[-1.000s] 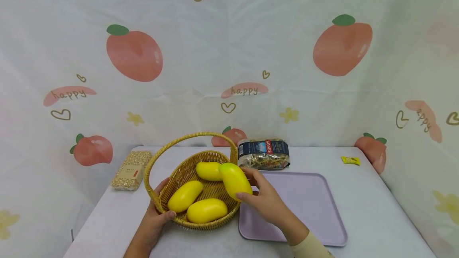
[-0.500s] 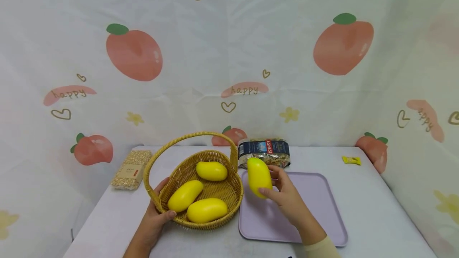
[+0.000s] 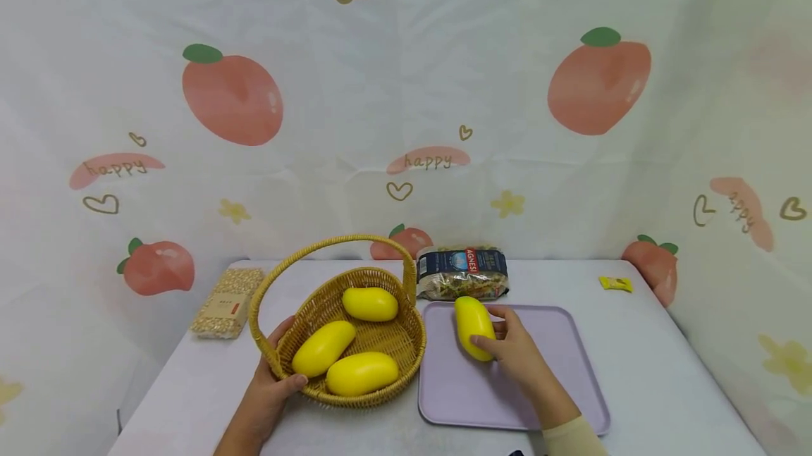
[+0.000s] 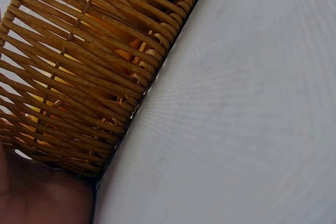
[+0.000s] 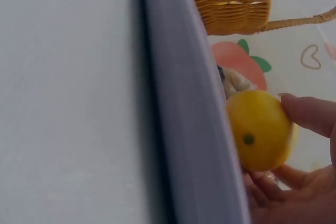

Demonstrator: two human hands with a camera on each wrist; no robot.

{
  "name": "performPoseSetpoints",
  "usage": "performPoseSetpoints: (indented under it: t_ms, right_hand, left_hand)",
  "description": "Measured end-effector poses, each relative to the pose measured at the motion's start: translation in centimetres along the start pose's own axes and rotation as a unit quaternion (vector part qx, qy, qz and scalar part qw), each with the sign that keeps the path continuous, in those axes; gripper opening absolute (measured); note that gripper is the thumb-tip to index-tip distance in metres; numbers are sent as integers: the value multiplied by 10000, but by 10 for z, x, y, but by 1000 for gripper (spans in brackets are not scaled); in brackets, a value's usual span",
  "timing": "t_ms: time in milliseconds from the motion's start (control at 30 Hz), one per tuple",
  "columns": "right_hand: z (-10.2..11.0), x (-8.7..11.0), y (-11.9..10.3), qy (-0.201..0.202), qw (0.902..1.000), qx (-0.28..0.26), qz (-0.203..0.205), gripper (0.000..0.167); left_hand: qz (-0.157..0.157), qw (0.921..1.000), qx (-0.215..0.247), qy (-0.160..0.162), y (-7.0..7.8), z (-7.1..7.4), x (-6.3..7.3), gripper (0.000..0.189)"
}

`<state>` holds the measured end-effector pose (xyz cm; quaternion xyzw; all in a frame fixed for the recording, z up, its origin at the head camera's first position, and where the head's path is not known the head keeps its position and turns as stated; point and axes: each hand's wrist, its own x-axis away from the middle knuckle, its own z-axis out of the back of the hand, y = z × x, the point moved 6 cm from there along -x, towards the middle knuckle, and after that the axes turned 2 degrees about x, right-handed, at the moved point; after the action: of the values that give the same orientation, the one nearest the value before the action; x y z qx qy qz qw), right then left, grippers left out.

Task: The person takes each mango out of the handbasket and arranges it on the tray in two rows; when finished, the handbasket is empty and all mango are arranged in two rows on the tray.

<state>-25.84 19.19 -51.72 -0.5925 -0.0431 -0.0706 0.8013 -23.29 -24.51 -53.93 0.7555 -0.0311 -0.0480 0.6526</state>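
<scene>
On the head feed I have the right hand pinching a yellow mango, thumb across the near side and fingers tucked against its three o'clock side. That mango is over the eleven o'clock part of the lilac tray, its greenish end toward twelve; I can't tell whether it touches the surface. From the right wrist I get its rounded end with a small green spot, partly cut off by the tray's edge. The left hand grips the wicker basket at eight o'clock on its rim, thumb over the edge, fingers outside and mostly hidden from me. The left wrist shows me mainly woven wall, with part of that hand just beside it. Inside the basket I count a far mango near one o'clock, a slanted mango at about nine and a near mango at six. The arched handle stands up over them. At ten o'clock from the basket lies a grain pack; at eleven from the tray, a pasta packet; at two from it, well apart, a small yellow sachet. A peach-printed curtain hangs behind the table.
</scene>
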Motion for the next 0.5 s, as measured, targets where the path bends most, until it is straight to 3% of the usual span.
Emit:
performPoseSetpoints:
  t_ms: [167,500]
  right_hand:
    - [1,-2,3,52,9982,586,-99,72]
    - [6,-3,0,140,9962,842,153,77]
  left_hand:
    - [94,9999,-77,14,-3,3,1,102]
    - [78,9999,-2,64,-1,0,1,103]
